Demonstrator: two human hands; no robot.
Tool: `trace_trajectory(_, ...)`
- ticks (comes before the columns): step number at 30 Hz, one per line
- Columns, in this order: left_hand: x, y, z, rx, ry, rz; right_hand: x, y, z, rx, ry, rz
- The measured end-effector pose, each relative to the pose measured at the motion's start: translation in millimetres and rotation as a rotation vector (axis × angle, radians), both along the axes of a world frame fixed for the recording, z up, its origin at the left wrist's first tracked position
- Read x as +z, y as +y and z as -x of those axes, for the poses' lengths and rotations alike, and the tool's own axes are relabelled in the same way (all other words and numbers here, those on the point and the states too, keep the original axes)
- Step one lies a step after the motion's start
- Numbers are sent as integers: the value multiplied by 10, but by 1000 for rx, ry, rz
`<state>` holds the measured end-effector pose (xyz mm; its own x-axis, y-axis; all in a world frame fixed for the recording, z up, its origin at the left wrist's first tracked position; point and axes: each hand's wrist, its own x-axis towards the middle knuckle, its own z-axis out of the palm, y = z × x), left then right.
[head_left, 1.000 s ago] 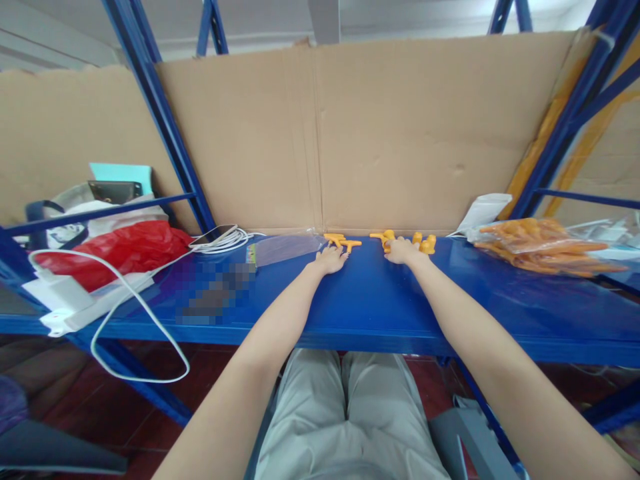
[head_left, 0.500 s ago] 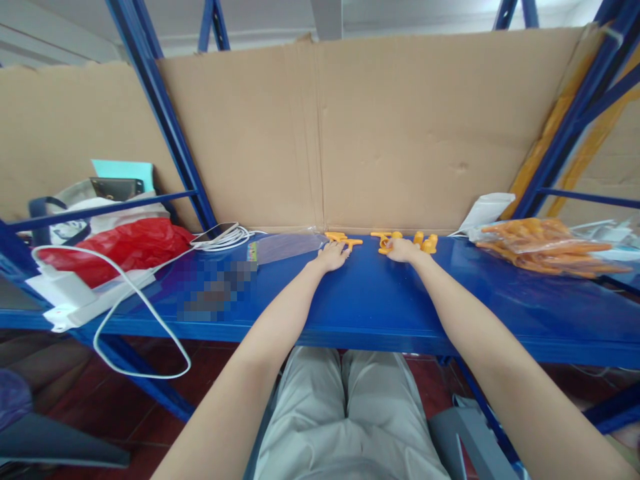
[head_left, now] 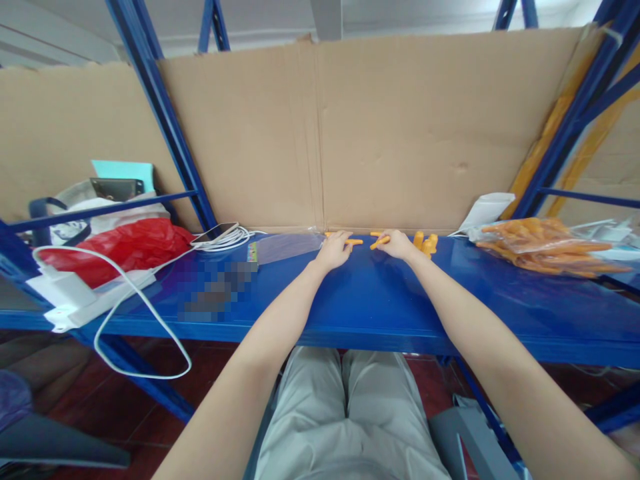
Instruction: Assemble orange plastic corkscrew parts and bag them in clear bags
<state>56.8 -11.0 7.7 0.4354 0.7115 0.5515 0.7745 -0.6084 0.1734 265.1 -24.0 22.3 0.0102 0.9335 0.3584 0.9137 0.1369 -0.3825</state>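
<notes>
Near the back of the blue shelf, my left hand [head_left: 333, 252] has its fingers curled down over a thin orange plastic piece [head_left: 355, 241], whose end sticks out to the right. My right hand [head_left: 400, 245] pinches a short orange plastic rod-like piece [head_left: 380, 243] by thumb and fingers. Behind it shows the tip of another orange piece [head_left: 375, 234]. Just right of that hand stand several rounded orange plastic parts [head_left: 425, 243]. A flat clear plastic bag [head_left: 287, 247] lies left of my left hand. My fingers hide much of both held pieces.
Bagged orange parts [head_left: 545, 247] lie at the right of the blue shelf [head_left: 370, 300]. On the left are a red plastic bag [head_left: 120, 250], a white power strip [head_left: 75, 300] and coiled white cable [head_left: 227, 238]. A cardboard panel [head_left: 400, 133] rises behind.
My left hand has lifted slightly and its spread fingers have curled in. My right hand has drawn together around an orange piece and now covers the parts near it.
</notes>
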Motion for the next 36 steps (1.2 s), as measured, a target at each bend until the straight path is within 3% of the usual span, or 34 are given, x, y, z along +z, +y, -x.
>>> trace_trajectory(5,8,-30,-27,-109,-15,-60,84,-104,113,73,-116,-159)
trace_trajectory(10,29,-66,-58,-228,-35,-98,141,-194,222,294,-167,-286)
trace_trajectory(16,121,-130,-54,-106,-84,-44,142,-229,391,472,-159,-345)
trace_trajectory(19,140,-143,-49,-44,-136,-18,140,-225,406,434,-122,-375)
trace_trajectory(23,127,-94,-56,-1,-257,3,145,-210,341,277,-69,-414)
trace_trajectory(28,87,42,-56,6,-409,36,168,-177,243,107,126,-314)
trace_trajectory(33,37,109,-53,-27,-479,93,201,-174,221,152,515,14)
trace_trajectory(36,30,70,-32,-48,-491,84,218,-198,234,170,635,66)
